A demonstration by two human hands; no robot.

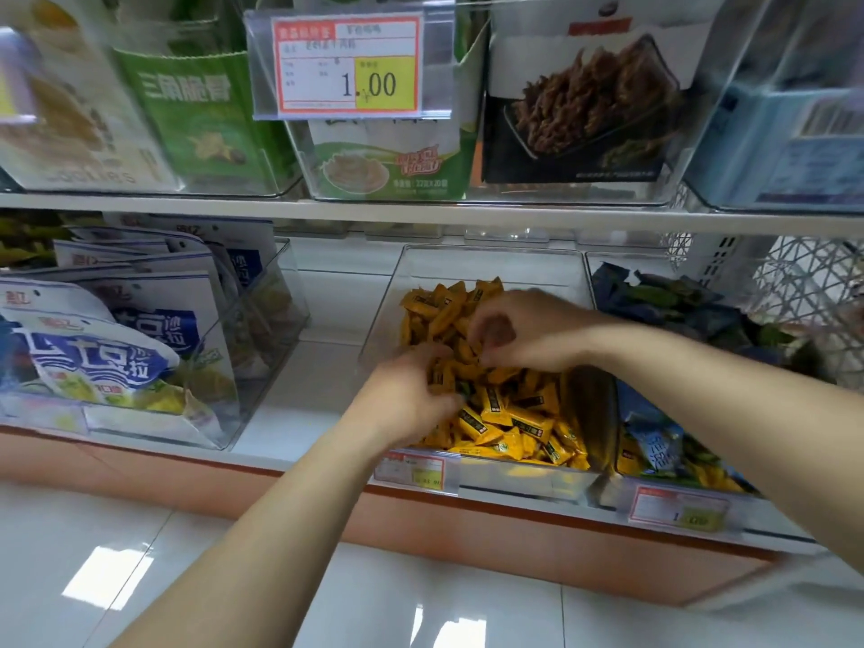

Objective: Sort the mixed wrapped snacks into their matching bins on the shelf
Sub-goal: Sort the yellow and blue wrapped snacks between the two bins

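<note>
A clear plastic bin on the lower shelf is heaped with small yellow wrapped snacks. Both my hands are inside it. My left hand has its fingers curled round a bunch of yellow packets near the middle of the pile. My right hand hovers just above and behind, fingers curled down into the packets; what it pinches is blurred. To the right, another clear bin holds dark blue and green wrapped snacks at the back and mixed blue and yellow packets at the front.
A clear bin at the left holds large white-and-blue bags. The upper shelf carries boxed snacks and a price tag. Price tags hang on the lower shelf's front edge. A white lattice basket sits far right. Glossy floor below.
</note>
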